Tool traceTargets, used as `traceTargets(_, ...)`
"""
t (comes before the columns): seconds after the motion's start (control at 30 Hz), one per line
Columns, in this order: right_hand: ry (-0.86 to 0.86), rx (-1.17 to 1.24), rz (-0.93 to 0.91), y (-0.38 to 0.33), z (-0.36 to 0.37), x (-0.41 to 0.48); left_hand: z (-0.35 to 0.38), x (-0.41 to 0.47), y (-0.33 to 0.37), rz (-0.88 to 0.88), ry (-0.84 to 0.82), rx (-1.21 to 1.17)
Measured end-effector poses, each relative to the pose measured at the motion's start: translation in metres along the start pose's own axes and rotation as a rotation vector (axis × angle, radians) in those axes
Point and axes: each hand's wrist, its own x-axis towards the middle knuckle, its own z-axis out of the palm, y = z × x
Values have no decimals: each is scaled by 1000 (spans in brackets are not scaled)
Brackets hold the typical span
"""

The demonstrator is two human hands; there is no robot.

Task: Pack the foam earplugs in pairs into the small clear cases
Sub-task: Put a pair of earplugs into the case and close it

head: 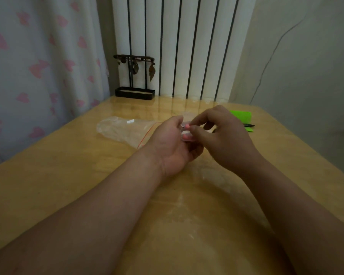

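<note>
– Two hands in the head view, both held just above the tabletop (72, 175). What were they doing?
– Left hand (167, 143): fingers curled round a small clear case (182, 133). Right hand (220, 135): thumb and forefinger pinched a pink earplug (187, 126) at the case's upper edge.
– Anything in the case?
– One more pink shape (187, 138) showed low in it. It was blurred, so I could not tell how it sat.
– And around the hands?
– A clear zip bag (125, 128) with a red seal strip lay flat on the tabletop behind the left hand. A green pad (241, 116) lay far right, with a dark pen (249, 125) on its near edge. A black jewellery stand (134, 76) stood at the far edge, before a white radiator (187, 46). A pink-printed curtain (38, 66) hung at the left.
</note>
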Motion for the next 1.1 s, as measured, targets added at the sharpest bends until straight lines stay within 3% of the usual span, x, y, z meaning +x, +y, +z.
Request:
traceTargets(0.37, -10, -4, 20, 6, 1, 0, 0, -2, 0, -10, -20, 49)
traceTargets(0.53, 79, 123, 159, 12, -3, 6, 1, -1, 1, -14, 9, 71)
traceTargets(0.63, -13, 210, 219, 13, -3, 5, 1, -3, 1, -43, -5, 83)
traceTargets(0.8, -86, 230, 111, 5, -4, 2, -2, -1, 3, -67, -9, 2)
traceTargets(0.93, -180, 49, -14, 6, 3, -2, -11, 4, 7, -54, -13, -82)
traceTargets(1.1, -150, 41, -7, 8, 2, -3, -9, 3, 5, 3, -42, 22)
